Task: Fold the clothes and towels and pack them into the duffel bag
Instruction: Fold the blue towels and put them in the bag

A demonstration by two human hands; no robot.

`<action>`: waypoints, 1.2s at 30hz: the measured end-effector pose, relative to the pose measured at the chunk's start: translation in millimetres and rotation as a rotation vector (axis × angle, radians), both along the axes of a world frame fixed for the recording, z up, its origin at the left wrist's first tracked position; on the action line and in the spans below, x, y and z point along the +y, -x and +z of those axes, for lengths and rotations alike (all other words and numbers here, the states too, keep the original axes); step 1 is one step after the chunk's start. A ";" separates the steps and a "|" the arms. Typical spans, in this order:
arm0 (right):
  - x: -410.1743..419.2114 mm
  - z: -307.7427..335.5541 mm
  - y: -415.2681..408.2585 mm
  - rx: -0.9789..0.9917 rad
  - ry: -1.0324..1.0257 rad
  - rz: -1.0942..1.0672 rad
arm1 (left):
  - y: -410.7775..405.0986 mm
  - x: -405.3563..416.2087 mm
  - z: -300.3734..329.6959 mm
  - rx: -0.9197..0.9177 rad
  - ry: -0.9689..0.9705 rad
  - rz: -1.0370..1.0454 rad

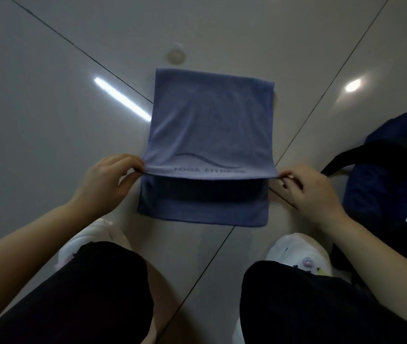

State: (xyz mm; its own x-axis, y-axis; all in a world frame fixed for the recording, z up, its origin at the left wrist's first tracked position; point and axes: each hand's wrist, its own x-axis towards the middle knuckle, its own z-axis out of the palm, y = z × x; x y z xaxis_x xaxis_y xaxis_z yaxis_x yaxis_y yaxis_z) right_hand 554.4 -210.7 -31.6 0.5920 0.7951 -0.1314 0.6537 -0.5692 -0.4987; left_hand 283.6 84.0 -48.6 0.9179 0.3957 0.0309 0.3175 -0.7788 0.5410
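Soft blue-purple towel (210, 125), squarish, with "YOGA FITNESS" print, sits mid-frame on the glossy tiled floor (48, 108). Left hand (103, 184) and right hand (314, 192) each pinch a corner of its raised top layer, fingers curled. Dark navy duffel bag (383, 175), black strap, sits at right edge.

Both hands' fingers (135, 163) pinching towel (212, 120) corners

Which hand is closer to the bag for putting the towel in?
The right hand. It pinches the blue towel's corner next to the dark duffel bag. The left hand holds the far corner, away from the bag.
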 end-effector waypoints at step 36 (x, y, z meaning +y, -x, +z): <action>31.2 -29.3 -7.3 0.625 0.115 -0.287 | -14.7 -6.6 -12.2 0.090 0.693 0.353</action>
State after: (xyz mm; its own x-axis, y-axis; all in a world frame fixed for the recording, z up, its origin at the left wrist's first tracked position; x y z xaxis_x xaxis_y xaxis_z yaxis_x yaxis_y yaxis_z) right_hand 561.7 -179.5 -60.9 0.5623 0.5792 -0.5902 0.0792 -0.7481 -0.6588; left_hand 298.3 77.4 -60.8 0.7216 0.5663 -0.3982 0.5493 -0.1182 0.8272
